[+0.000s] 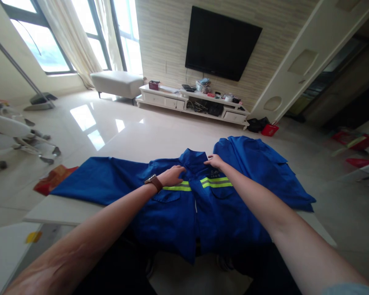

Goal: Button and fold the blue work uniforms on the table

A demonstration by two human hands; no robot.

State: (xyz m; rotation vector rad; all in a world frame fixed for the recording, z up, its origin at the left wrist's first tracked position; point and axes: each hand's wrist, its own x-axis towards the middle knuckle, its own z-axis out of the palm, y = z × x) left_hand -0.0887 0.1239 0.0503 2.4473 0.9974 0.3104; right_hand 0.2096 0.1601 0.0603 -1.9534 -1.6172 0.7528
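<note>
A blue work jacket (172, 213) with yellow-green and silver reflective stripes lies spread, front up, over a low white table, its lower edge hanging toward me. The collar stands up at the top middle, and the front is parted below it. My left hand (172, 175), below a wrist with a brown-strapped watch (153, 182), has its fingers closed on the left front beside the collar. On the other side, my right hand (214, 161) pinches the jacket's edge by the collar, above the printed chest mark. One sleeve stretches left; at right lies more bunched blue cloth (258, 164).
An orange-red bag (55, 180) sits beside the table's left end. White wheeled chairs (12, 127) stand at left. Farther off are a padded bench (117, 84), a cluttered TV cabinet (160, 98), a wall television (223, 43) and a red bag (269, 130).
</note>
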